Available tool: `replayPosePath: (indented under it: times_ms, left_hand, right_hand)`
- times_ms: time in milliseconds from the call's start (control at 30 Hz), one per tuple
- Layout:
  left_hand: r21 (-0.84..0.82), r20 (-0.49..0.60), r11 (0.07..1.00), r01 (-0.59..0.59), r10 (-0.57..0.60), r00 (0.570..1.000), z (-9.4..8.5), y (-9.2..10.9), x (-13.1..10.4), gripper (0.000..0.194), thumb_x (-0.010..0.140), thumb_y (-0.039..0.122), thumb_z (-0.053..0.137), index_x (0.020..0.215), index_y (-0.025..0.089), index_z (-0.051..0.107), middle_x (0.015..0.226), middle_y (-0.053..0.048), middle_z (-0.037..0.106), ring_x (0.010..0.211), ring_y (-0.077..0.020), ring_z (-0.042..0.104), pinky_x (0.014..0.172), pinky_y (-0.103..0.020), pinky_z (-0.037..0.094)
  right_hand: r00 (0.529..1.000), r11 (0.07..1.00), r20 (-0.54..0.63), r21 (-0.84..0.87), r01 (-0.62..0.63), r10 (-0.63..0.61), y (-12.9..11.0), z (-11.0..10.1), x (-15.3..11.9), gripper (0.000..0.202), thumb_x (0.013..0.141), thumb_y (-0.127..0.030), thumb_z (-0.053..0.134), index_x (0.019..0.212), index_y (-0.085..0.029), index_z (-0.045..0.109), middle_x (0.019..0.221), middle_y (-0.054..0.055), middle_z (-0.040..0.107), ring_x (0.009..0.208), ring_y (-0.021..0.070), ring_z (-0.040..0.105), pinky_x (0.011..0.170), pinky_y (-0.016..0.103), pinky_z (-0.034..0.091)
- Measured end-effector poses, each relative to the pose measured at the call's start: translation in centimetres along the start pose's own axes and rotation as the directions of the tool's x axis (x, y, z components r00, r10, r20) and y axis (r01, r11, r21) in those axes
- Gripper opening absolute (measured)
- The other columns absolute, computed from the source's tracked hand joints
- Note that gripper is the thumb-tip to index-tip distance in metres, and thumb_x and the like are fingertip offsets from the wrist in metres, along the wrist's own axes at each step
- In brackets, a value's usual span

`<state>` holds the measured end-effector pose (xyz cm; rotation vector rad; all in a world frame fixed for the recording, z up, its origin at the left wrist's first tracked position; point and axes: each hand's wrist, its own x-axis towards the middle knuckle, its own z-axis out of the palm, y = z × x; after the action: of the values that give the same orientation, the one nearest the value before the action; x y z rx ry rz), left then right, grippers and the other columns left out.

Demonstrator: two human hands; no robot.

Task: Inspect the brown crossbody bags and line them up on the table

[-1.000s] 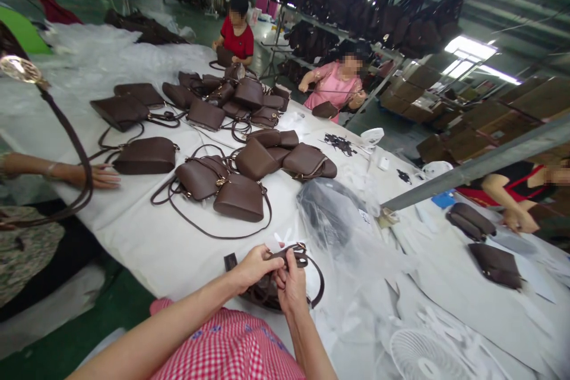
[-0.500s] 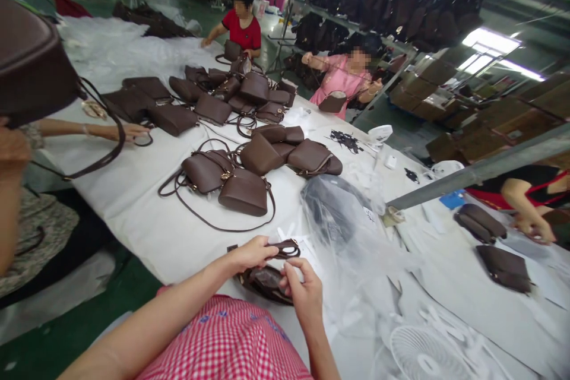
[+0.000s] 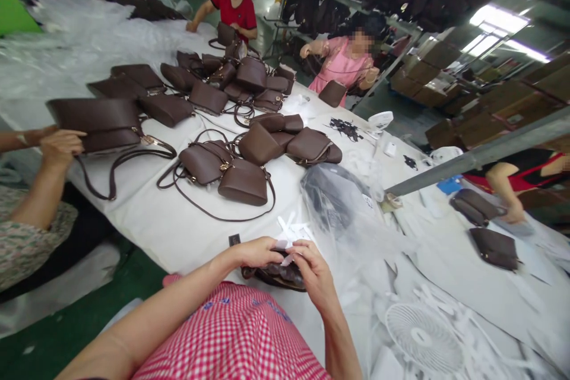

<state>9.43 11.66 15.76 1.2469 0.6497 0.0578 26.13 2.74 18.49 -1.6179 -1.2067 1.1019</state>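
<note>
Close to my body, a dark brown handbag (image 3: 280, 279) lies with its mouth facing up, partly covered by my hands. My left hand (image 3: 260, 252) is closed over the bag, on its folded strap, which is mostly hidden by the fingers. A thin whitish strip (image 3: 287, 259) shows between my two hands, around the strap. My right hand (image 3: 315, 270) pinches this strip with thumb and fingers. Several white strips (image 3: 294, 230) lie just beyond my fingers. A small dark tag (image 3: 234, 240) sticks out left of my left hand.
Brown handbags (image 3: 243, 181) with straps are heaped across the white table (image 3: 178, 237). Right of them sits a clear plastic bag (image 3: 342, 202) with dark contents. A white fan (image 3: 423, 335) and a slanting metal pole (image 3: 472, 151) stand right. Co-workers handle bags around the table.
My right hand has come up to my left, and a whitish strip now shows between them. The looped strap is now mostly covered. A co-worker at left has lowered a handbag toward the table.
</note>
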Motion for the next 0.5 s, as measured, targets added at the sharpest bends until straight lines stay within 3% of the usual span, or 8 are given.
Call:
replayPosePath:
  times_ms: [100, 167, 300, 500]
  left_hand:
    - [0.077, 0.008, 0.995, -0.060, 0.060, 0.998, 0.0, 0.2, 0.1, 0.009, 0.071, 0.017, 0.053, 0.077, 0.017, 0.060, 0.054, 0.007, 0.044, 0.050, -0.0090, 0.037, 0.049, -0.020, 0.028]
    - [0.170, 0.032, 0.977, -0.132, 0.129, 0.991, -0.1, 0.1, 0.3, 0.010, 0.072, 0.017, 0.054, 0.078, 0.016, 0.062, 0.062, 0.006, 0.052, 0.059, -0.0100, 0.045, 0.056, -0.018, 0.034]
    - [0.321, 0.067, 0.928, -0.191, 0.179, 0.982, -0.1, -0.5, 0.5, 0.015, 0.081, 0.025, 0.053, 0.078, 0.015, 0.063, 0.074, 0.002, 0.062, 0.071, -0.0128, 0.054, 0.064, -0.018, 0.039]
    - [0.376, 0.084, 0.906, -0.196, 0.177, 0.981, 0.1, -0.7, 0.7, 0.014, 0.081, 0.019, 0.052, 0.081, 0.015, 0.066, 0.080, 0.001, 0.067, 0.077, -0.0143, 0.058, 0.071, -0.019, 0.042]
  right_hand:
    - [0.974, 0.959, 0.096, 0.180, -0.220, 0.206, -0.4, 0.4, -0.2, 0.031, 0.080, -0.047, 0.064, 0.090, -0.018, 0.063, 0.059, -0.003, 0.057, 0.045, 0.0081, 0.040, 0.044, 0.021, 0.032]
    - [0.951, 0.919, 0.127, 0.248, -0.306, 0.282, -0.4, 0.9, -0.4, 0.043, 0.076, -0.048, 0.067, 0.103, -0.018, 0.055, 0.051, -0.007, 0.054, 0.037, 0.0061, 0.032, 0.038, 0.018, 0.022]
    - [0.951, 0.924, 0.108, 0.230, -0.306, 0.288, 0.0, 1.8, -0.5, 0.060, 0.071, -0.045, 0.070, 0.119, -0.018, 0.046, 0.049, -0.008, 0.057, 0.034, 0.0070, 0.035, 0.035, 0.016, 0.021]
    - [0.947, 0.924, 0.113, 0.209, -0.320, 0.302, 0.5, 1.7, -0.2, 0.042, 0.073, -0.047, 0.066, 0.099, -0.020, 0.049, 0.045, -0.009, 0.055, 0.030, 0.0054, 0.032, 0.031, 0.014, 0.020]
